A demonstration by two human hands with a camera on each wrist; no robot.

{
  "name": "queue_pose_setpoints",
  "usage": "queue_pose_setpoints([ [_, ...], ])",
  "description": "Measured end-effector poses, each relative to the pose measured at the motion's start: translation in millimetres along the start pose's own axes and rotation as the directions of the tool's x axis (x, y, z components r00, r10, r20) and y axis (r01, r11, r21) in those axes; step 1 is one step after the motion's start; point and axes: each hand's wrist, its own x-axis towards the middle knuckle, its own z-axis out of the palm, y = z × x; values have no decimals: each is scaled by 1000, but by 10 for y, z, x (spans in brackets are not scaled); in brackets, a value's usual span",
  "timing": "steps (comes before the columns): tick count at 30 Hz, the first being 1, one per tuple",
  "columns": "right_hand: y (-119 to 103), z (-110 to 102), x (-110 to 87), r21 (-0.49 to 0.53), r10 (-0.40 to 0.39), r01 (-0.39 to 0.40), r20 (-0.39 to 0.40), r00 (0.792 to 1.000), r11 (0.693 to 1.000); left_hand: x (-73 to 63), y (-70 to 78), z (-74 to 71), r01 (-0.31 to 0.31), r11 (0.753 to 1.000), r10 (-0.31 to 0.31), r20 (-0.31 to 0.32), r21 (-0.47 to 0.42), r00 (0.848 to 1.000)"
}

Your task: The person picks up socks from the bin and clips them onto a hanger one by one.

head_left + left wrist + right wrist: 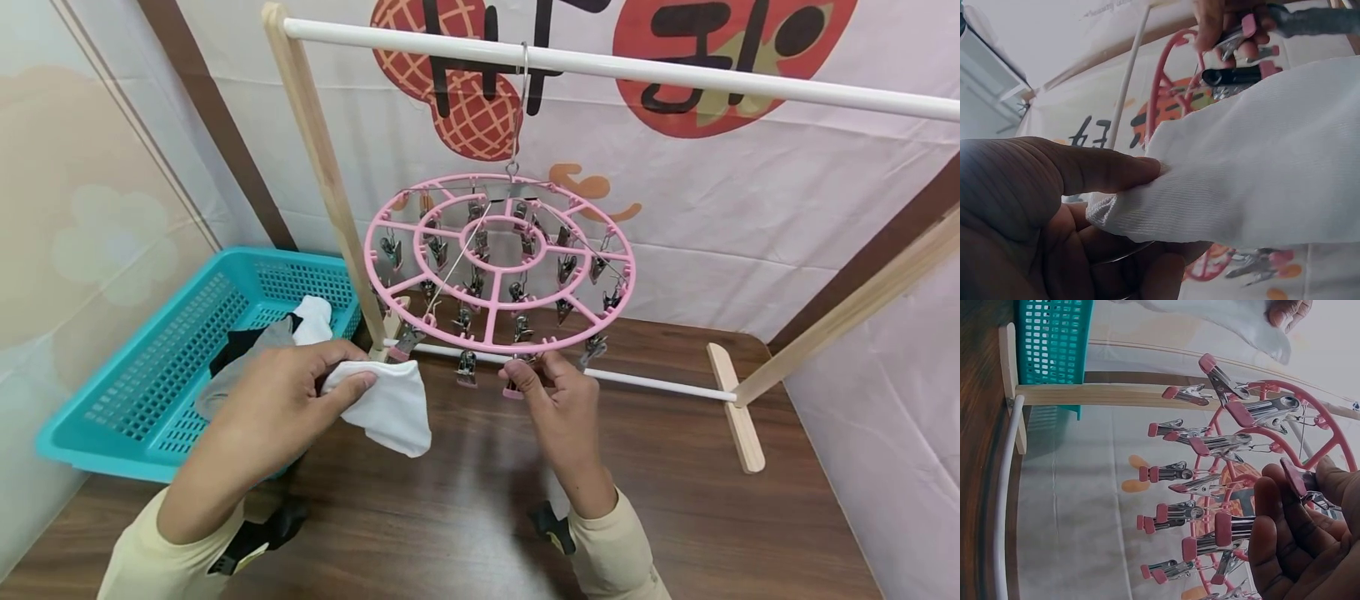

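Dark wood tabletop (465, 517), pale printed cloth hung behind, a wooden drying rack (318, 158) with white rails standing on it. From the top rail hangs a round pink clip hanger (498, 262) on a metal hook; every clip that shows hangs bare, nothing pegged. Judgement: hanging is at its very start, first piece not yet clipped. Left hand (281, 400) pinches a white sock (390, 408) between thumb and curled fingers, just below and left of the hanger's near rim; the sock droops free over the table, touching no clip. The left wrist view confirms thumb pressed on the folded edge of the knit. Right hand (558, 396) is up at the near rim, fingers curled round one pink-tipped metal clip (1300, 484); whether the clip's mouth is pressed open I cannot tell. Sock and held clip are near each other but apart. Left to do, as I judge it: bring the sock's edge into that clip, then the rest of the laundry. Container: a teal slatted plastic basket (142, 367) at the left of the table, holding more small pieces, one white, one grey, one black (270, 337), heaped toward its near right corner; count uncertain.
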Motion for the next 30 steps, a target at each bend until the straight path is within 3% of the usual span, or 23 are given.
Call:
queue_pose_setpoints([
  [15,6,4,6,-32,15,-15,5,1000,999,43,75,191,25,995,-18,70,-100,997],
  [20,3,-8,10,-35,24,-24,0,1000,999,72,133,263,-10,991,18,60,-134,998],
  [30,15,-18,7,-56,27,-27,-1,1000,998,142,195,441,-51,994,58,75,-99,995],
])
